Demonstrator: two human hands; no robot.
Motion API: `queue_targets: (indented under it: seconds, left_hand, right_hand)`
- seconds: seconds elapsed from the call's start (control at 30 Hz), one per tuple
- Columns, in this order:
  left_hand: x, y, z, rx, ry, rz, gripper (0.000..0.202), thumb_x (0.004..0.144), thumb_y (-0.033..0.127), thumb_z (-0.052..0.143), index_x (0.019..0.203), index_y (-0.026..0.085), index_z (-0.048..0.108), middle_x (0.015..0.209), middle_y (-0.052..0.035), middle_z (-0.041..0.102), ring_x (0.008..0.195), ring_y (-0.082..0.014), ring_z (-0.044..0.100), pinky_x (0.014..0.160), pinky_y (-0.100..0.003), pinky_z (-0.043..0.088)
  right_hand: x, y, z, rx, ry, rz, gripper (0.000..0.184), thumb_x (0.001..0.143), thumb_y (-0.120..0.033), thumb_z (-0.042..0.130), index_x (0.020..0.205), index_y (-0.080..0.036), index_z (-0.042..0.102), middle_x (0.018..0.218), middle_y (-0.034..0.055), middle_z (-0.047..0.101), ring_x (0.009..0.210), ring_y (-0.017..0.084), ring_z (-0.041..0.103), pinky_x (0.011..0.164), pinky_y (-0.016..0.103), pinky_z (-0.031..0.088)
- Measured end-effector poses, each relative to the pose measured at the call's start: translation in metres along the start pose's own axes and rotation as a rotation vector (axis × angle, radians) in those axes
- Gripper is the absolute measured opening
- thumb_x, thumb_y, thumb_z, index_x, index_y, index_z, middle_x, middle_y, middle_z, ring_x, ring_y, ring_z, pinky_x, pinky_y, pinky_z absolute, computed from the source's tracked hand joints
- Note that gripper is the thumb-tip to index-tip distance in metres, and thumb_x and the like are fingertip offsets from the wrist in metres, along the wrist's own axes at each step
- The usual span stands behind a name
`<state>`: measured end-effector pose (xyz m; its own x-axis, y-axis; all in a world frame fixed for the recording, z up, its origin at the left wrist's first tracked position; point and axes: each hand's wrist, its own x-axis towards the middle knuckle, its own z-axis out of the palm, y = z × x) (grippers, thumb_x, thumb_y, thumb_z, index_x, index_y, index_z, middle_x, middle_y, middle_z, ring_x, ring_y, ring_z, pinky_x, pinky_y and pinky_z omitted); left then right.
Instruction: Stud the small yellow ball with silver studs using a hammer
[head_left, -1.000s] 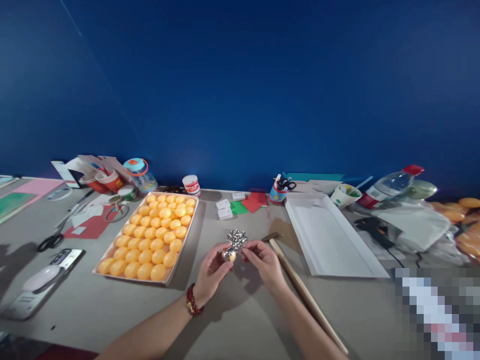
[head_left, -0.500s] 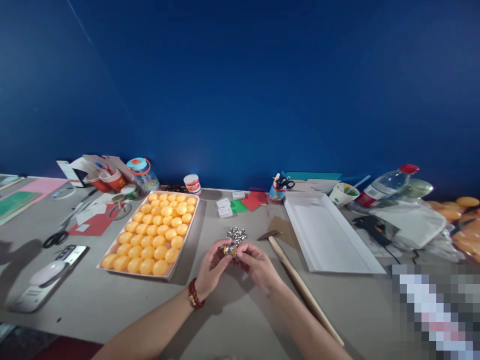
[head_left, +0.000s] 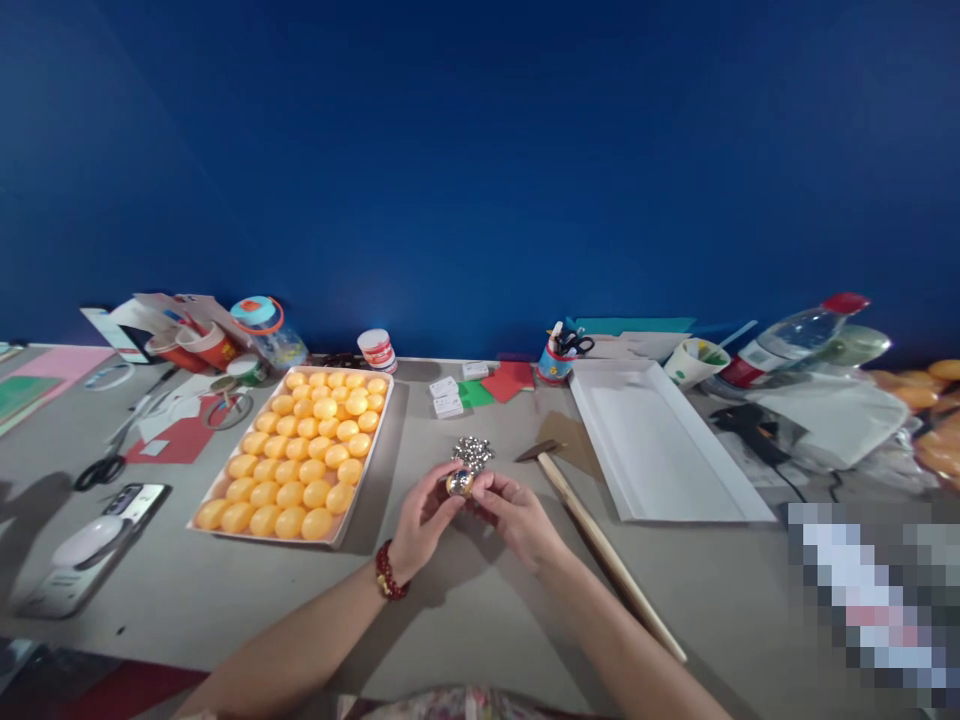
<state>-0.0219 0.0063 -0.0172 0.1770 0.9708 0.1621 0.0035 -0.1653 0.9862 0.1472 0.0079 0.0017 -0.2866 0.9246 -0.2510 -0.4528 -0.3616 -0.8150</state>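
Observation:
My left hand (head_left: 421, 517) is closed on a small ball (head_left: 460, 483) that shows shiny silver and some orange. At the ball's right side, the thumb and fingers of my right hand (head_left: 514, 515) are pinched together against it. Whether a smaller piece sits between those fingertips is hidden. Just beyond my fingertips lies a pile of small shiny silver pieces (head_left: 472, 452), which look like thumbtacks. To the left stands a shallow box (head_left: 334, 535) filled with rows of orange balls (head_left: 289, 495).
Right of my hands lies a wooden-handled hammer (head_left: 600, 545). Behind it are an empty white tray (head_left: 660, 440), a glue gun (head_left: 742, 430) and a plastic bottle (head_left: 787, 340). Small white boxes (head_left: 448, 405) lie beyond the pile. Scissors (head_left: 101, 470) and a phone (head_left: 71, 585) are far left.
The ball has turned in my fingers and shows more of its silver side. Both hands keep hold near the pile. The whole view has shifted slightly.

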Motion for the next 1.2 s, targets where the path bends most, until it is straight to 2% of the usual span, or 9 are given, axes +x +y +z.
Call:
queue_targets:
  seconds: [0.3, 0.4, 0.6, 0.83, 1.2]
  left_hand:
    - [0.0013, -0.0044, -0.0011, -0.042, -0.043, -0.028, 0.040, 0.090, 0.034, 0.062, 0.127, 0.020, 0.058, 0.125, -0.0125, 0.065, 0.109, -0.0257, 0.064, 0.091, -0.037, 0.055]
    - [0.0010, -0.0055, -0.0020, -0.006, -0.032, -0.006, 0.040, 0.089, 0.034, 0.062, 0.127, 0.020, 0.059, 0.125, -0.0122, 0.064, 0.113, -0.0261, 0.062, 0.096, -0.039, 0.052]
    - [0.0008, -0.0065, -0.0027, -0.025, -0.034, -0.015, 0.040, 0.089, 0.034, 0.062, 0.127, 0.020, 0.059, 0.125, -0.0119, 0.065, 0.114, -0.0263, 0.062, 0.095, -0.038, 0.053]
    - [0.0012, -0.0070, -0.0024, 0.000, -0.034, -0.002, 0.039, 0.090, 0.032, 0.062, 0.126, 0.020, 0.059, 0.125, -0.0124, 0.064, 0.112, -0.0260, 0.062, 0.094, -0.038, 0.053]
    - [0.0031, -0.0030, -0.0023, 0.033, -0.023, 0.014, 0.038, 0.088, 0.034, 0.064, 0.124, 0.020, 0.062, 0.121, -0.0117, 0.066, 0.110, -0.0262, 0.063, 0.098, -0.040, 0.049]
  right_hand:
    - [-0.0005, 0.0027, -0.0024, -0.065, 0.037, 0.020, 0.032, 0.072, -0.046, 0.080, 0.077, -0.019, 0.063, 0.080, 0.0021, 0.066, 0.075, 0.016, 0.060, 0.070, 0.026, 0.046]
    - [-0.0007, 0.0030, -0.0009, -0.056, 0.046, 0.013, 0.030, 0.073, -0.045, 0.080, 0.078, -0.019, 0.065, 0.080, 0.0012, 0.066, 0.075, 0.016, 0.060, 0.072, 0.026, 0.046]
    - [-0.0017, 0.0001, 0.0036, -0.047, 0.054, 0.002, 0.033, 0.069, -0.047, 0.082, 0.075, -0.019, 0.064, 0.079, 0.0002, 0.066, 0.075, 0.016, 0.060, 0.075, 0.028, 0.047]
    - [-0.0013, 0.0034, 0.0003, -0.079, 0.050, -0.009, 0.032, 0.074, -0.048, 0.079, 0.079, -0.019, 0.065, 0.079, 0.0005, 0.065, 0.073, 0.015, 0.059, 0.068, 0.025, 0.046]
    - [-0.0021, 0.0023, 0.0008, -0.140, 0.044, -0.022, 0.032, 0.076, -0.049, 0.076, 0.080, -0.019, 0.065, 0.079, 0.0004, 0.064, 0.074, 0.016, 0.059, 0.070, 0.027, 0.049]
